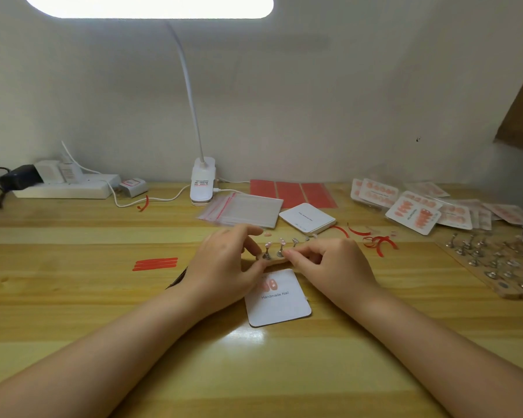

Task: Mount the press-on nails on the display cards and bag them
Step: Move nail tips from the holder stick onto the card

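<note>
1. While the wooden tabletop [73, 297] stretched across the whole view, a white clip lamp [203, 182] stood at its far edge, its lit head overhead.
2. At the far left lay a white power strip [64, 185] with plugs in it.
3. Along the right edge sat a wooden board [495, 267] studded with small metal nail stands.
4. At the far right lay a spread pile of bagged finished cards [414, 212] carrying pink nails.
5. Behind the hands lay a stack of clear zip bags [245, 209], red adhesive sheets [293, 191] beyond them, and a stack of blank cards [307, 218] just beside the bags.
6. The left hand [221, 267] had its fingers curled near a stand; whether it gripped anything could not be told.
7. The right hand [329, 263] had fingers curled, its fingertips [290, 253] together at the base of a stand, though a firm pinch could not be told.
8. A white display card [280, 303] printed "Handmade Nail" lay just in front of both hands, two pink nails [268, 285] on its upper left.
9. Three red strips [156, 263] lay to the left, and curled red peelings [378, 241] to the right.
10. Between the hands stood metal stands [274, 250] topped with pink press-on nails.
</note>
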`<state>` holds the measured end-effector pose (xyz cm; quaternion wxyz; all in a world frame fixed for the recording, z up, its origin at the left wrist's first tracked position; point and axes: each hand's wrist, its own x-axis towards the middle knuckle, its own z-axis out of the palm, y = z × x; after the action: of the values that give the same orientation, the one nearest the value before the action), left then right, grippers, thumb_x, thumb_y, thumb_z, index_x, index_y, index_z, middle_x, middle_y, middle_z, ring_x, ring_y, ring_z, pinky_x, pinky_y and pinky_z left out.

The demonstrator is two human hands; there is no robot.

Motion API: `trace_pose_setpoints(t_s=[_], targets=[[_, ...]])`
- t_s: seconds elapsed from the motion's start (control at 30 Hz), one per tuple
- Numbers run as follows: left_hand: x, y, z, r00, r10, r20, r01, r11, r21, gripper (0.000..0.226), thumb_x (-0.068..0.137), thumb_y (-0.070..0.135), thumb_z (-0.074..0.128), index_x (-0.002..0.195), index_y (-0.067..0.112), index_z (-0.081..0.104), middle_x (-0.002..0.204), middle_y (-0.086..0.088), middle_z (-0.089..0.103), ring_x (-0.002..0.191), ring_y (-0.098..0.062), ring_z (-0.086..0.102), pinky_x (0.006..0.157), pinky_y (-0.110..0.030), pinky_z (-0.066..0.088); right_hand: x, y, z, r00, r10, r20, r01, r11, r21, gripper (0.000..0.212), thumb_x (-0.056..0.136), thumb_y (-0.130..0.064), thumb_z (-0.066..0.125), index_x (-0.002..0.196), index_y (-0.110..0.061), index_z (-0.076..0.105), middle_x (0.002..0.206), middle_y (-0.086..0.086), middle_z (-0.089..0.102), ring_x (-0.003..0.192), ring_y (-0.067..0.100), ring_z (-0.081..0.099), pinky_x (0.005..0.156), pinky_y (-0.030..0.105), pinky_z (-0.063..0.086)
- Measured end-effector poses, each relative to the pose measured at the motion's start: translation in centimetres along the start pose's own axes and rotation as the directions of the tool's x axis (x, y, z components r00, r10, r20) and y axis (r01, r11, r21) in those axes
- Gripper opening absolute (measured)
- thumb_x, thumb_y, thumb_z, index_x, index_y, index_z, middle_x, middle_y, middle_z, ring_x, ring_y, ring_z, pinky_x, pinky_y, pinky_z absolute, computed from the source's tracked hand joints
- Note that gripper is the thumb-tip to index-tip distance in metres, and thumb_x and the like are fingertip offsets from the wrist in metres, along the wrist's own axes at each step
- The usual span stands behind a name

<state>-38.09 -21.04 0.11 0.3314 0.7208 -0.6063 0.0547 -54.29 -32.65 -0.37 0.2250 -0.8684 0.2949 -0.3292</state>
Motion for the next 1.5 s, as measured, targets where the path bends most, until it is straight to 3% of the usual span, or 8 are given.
trace_pose_setpoints(t_s=[0.27,0.47,0.73,0.97,1.03,1.23,1.37,1.5], targets=[[-0.3,0.4,-0.2,0.994,0.098,-0.043,-0.101,0.993,-0.054,0.041,0.080,0.035,0.075,0.116,0.024,0.058,0.087,0.019,0.065,0.085,-0.008,0.056,0.085,-0.036,0.044,0.1,0.3,0.3,0.999,0.001,0.033,-0.003,0.998,0.055,0.010,0.086,-0.035,0.071,0.089,-0.030,0.079,0.050,-0.030,0.055,0.057,-0.004,0.054,0.053,0.024,0.037],[-0.4,0.4,-0.1,0.989,0.142,-0.047,-0.145,0.988,-0.058,0.045,0.075,0.040,0.076,0.113,0.022,0.060,0.085,0.017,0.068,0.082,-0.007,0.056,0.081,-0.037,0.046,0.1,0.2,0.2,0.998,-0.019,0.052,0.018,1.000,0.020,0.013,0.086,-0.038,0.070,0.084,-0.029,0.079,0.049,-0.017,0.053,0.052,0.004,0.048,0.051,0.027,0.034],[-0.4,0.2,0.2,0.991,0.104,-0.083,-0.107,0.994,-0.036,0.042,0.077,0.033,0.079,0.112,0.023,0.059,0.086,0.018,0.068,0.081,-0.007,0.057,0.083,-0.034,0.043,-0.3,-0.5,0.4,0.987,-0.158,0.006,0.157,0.974,-0.164,0.018,0.092,-0.034,0.062,0.085,-0.024,0.075,0.068,-0.006,0.065,0.061,0.013,0.051,0.052,0.029,0.036],[0.1,-0.4,0.4,0.996,-0.072,-0.057,0.072,0.997,-0.003,0.042,0.085,0.032,0.072,0.123,0.026,0.053,0.099,0.016,0.068,0.093,-0.005,0.059,0.084,-0.027,0.046,-0.3,-1.0,0.3,0.993,-0.089,-0.075,0.098,0.988,0.122,0.004,0.087,-0.017,0.071,0.083,-0.017,0.071,0.068,-0.014,0.064,0.061,0.003,0.060,0.060,0.020,0.049],[0.0,-0.4,0.5,0.994,-0.086,-0.062,0.086,0.996,-0.009,0.043,0.088,0.029,0.068,0.127,0.026,0.051,0.104,0.014,0.068,0.097,-0.006,0.060,0.084,-0.026,0.045,-0.4,-1.3,0.4,0.998,-0.047,-0.049,0.056,0.977,0.206,0.004,0.087,-0.016,0.071,0.084,-0.019,0.071,0.068,-0.012,0.067,0.065,0.005,0.065,0.065,0.025,0.054],[-0.3,0.9,0.0,0.954,0.103,-0.282,-0.123,0.991,-0.052,0.040,0.085,0.029,0.069,0.121,0.015,0.060,0.107,0.008,0.069,0.096,-0.015,0.063,0.085,-0.039,0.048,-0.6,-1.7,0.7,0.998,0.008,-0.055,0.010,0.947,0.322,0.008,0.082,-0.013,0.077,0.082,-0.020,0.075,0.069,-0.007,0.071,0.067,0.013,0.068,0.067,0.027,0.054],[-0.5,1.9,0.3,0.937,0.222,-0.270,-0.238,0.971,-0.029,0.037,0.081,0.029,0.072,0.111,0.010,0.066,0.099,0.006,0.072,0.091,-0.016,0.068,0.080,-0.043,0.052,-0.7,-1.8,0.8,0.998,-0.015,-0.064,0.034,0.949,0.313,0.007,0.081,-0.011,0.078,0.086,-0.016,0.076,0.072,-0.003,0.072,0.068,0.013,0.069,0.070,0.031,0.055],[-0.6,1.7,0.4,0.928,0.206,-0.310,-0.227,0.974,-0.030,0.036,0.078,0.022,0.079,0.109,0.009,0.066,0.097,0.004,0.073,0.085,-0.016,0.067,0.077,-0.044,0.053,-0.8,-1.8,0.8,0.997,-0.035,-0.074,0.057,0.946,0.318,0.007,0.080,-0.015,0.079,0.086,-0.016,0.076,0.074,-0.003,0.072,0.069,0.013,0.070,0.070,0.034,0.056]])
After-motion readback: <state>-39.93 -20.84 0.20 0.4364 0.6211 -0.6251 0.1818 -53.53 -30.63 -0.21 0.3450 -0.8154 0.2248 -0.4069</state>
